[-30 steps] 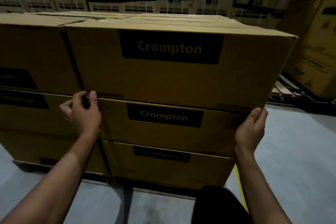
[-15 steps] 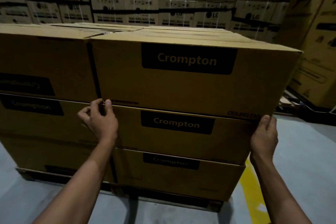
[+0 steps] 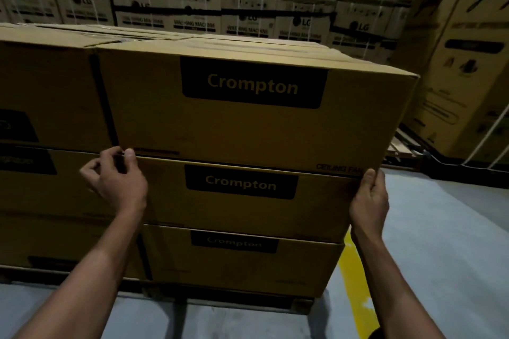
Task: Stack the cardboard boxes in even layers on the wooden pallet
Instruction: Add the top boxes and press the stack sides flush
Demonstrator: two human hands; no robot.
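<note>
Head view, looking down on three layers of cardboard boxes on the wooden pallet (image 3: 297,304), barely visible as a dark edge at the floor. Top box (image 3: 248,124) resting on the middle box (image 3: 242,195), tight beside its left neighbour (image 3: 49,96). Left hand (image 3: 118,181) at the lower left corner of the top box, fingers curled and fingertips tucked into the seam there. Right hand (image 3: 370,201) curled round the lower right corner. Likely squaring the top box to the layer below. Best done with small, equal nudges from both corners, watching the front face come flush with the Crompton label beneath and the right edge line up. Avoid pinching fingertips between layers; keep the push low and level so nothing tips. Yellow floor line (image 3: 355,283) near the pallet's right corner; stacked washing-machine cartons (image 3: 248,8) well behind.
</note>
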